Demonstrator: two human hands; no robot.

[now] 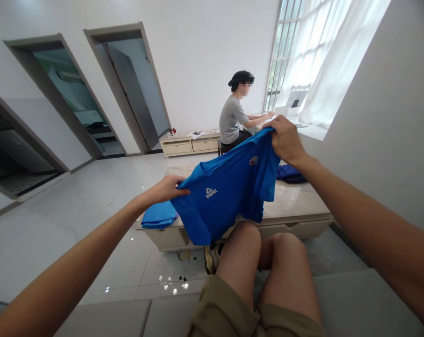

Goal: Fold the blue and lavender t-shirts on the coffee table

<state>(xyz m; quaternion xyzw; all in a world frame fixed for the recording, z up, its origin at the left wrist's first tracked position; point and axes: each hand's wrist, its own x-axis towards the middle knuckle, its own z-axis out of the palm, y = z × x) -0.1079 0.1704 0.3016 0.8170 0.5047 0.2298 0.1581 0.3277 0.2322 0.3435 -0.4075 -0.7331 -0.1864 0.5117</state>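
Hanging over the near edge of the low table, blue shirt spans left hand and right hand, both pinched closed on its upper edge. Probably light, soft, limp; shoulders likely best hold.

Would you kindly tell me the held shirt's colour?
The shirt is blue, best in the head view.

Plain white walls meet a glossy floor of pale tiles that mirrors small bright spots of light. Grey-brown-framed doorways line the left, one with an open grey door. A low cream drawer cabinet stands along the far wall; daylight enters through a tall barred window and sheer white curtains.
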